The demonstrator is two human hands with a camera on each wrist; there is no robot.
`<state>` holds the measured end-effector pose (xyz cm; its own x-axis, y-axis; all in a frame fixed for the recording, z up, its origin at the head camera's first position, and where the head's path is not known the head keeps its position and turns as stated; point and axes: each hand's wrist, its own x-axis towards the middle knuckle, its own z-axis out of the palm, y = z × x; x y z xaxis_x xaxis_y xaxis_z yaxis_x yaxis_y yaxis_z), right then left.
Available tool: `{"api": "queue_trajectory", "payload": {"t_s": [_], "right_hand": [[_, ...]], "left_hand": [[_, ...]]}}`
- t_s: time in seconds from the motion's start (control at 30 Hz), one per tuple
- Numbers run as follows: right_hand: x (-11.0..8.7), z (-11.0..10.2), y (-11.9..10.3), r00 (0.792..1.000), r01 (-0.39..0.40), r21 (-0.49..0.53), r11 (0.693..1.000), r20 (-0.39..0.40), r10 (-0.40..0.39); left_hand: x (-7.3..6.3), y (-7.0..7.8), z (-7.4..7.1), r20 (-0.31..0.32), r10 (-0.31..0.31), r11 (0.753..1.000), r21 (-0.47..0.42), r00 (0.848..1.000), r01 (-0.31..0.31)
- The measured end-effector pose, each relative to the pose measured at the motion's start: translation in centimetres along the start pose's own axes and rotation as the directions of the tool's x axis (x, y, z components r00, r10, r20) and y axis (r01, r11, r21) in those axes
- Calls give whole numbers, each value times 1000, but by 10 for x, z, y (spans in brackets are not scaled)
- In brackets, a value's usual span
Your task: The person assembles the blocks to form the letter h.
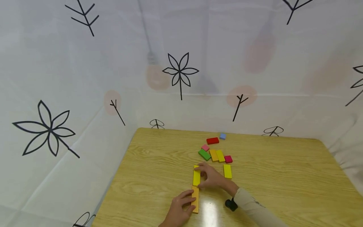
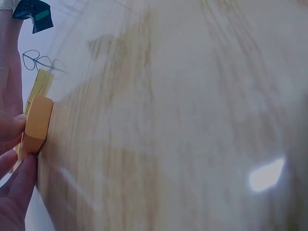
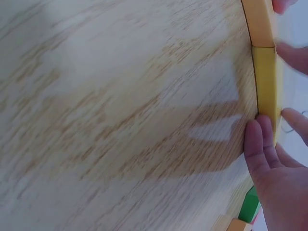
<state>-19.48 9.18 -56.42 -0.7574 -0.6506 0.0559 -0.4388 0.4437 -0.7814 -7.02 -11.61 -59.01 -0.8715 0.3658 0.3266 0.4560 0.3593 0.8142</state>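
Note:
Two flat blocks lie end to end on the table, a yellow block (image 1: pixel 196 178) farther off and an orange block (image 1: pixel 195 201) nearer. My right hand (image 1: pixel 211 176) holds the yellow block, fingers at its far end and thumb by the joint. In the right wrist view, fingers (image 3: pixel 260 144) touch the side of the yellow block (image 3: pixel 264 82), whose end meets the orange block (image 3: pixel 260 24). My left hand (image 1: pixel 180 208) holds the orange block from the left, its fingers over the top and thumb near the close end. The left wrist view shows the orange block (image 2: pixel 38 120) between fingers and thumb.
Beyond the right hand lie a green block (image 1: pixel 204 154), a pink block (image 1: pixel 205 147), a red block (image 1: pixel 212 141), a blue block (image 1: pixel 222 136), an orange block (image 1: pixel 214 155), yellow blocks (image 1: pixel 227 171) and a magenta block (image 1: pixel 228 159). A patterned white cloth (image 1: pixel 181 110) stands behind the table.

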Motion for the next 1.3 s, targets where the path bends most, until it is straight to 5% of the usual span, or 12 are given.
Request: {"api": "queue_trajectory", "payload": {"t_s": [0.57, 0.83, 1.03, 1.3], "right_hand": [[0, 2, 4, 999, 44, 5, 999, 12, -44], [-3, 0, 1, 999, 46, 13, 999, -20, -46], [-4, -10, -1, 997, -3, -8, 1000, -74, 2], [3, -31, 1, 991, 5, -71, 997, -136, -15]], "left_hand": [[8, -3, -2, 23, -35, 999, -40, 999, 36], [22, 2, -3, -7, -99, 990, 100, 995, 99], [28, 2, -4, 38, -94, 976, 202, 995, 84], [32, -1, -1, 102, -130, 971, 214, 986, 106]]}}
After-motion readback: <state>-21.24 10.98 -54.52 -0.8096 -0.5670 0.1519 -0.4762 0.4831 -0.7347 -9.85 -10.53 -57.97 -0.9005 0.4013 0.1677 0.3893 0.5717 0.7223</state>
